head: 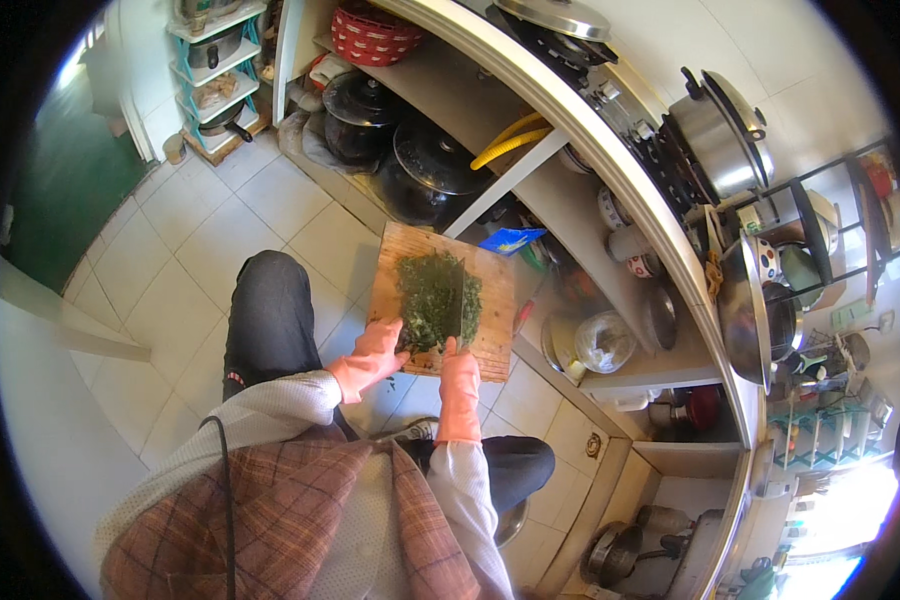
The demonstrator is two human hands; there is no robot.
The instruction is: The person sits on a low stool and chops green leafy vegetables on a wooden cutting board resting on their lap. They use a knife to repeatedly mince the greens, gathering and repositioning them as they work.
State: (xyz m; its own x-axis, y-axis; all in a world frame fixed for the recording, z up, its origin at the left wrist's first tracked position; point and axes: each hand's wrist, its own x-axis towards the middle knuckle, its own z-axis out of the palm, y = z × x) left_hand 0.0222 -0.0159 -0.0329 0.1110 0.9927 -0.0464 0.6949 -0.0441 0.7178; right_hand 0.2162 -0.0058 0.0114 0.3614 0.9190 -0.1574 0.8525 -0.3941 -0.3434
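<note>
My right hand [460, 397], in a pink rubber glove, grips the handle of a kitchen knife [457, 304]. Its broad blade stands on edge over finely chopped leafy greens [424, 296]. The heap covers the middle of a wooden cutting board [497, 330]. At the board's near left corner is my left hand [367, 360], also gloved in pink, fingers and thumb spread beside the edge of the greens. Whether it presses on the board or the greens is hard to tell. The board sits low in front of my knees; what supports it is hidden.
Open cabinet shelves right of the board hold black lidded pots [435, 161], a blue packet [511, 240] and a clear plastic bag [605, 341]. A steel pot [712, 135] stands on the stove above. A tiered rack [217, 82] stands far left on the tiled floor [195, 232].
</note>
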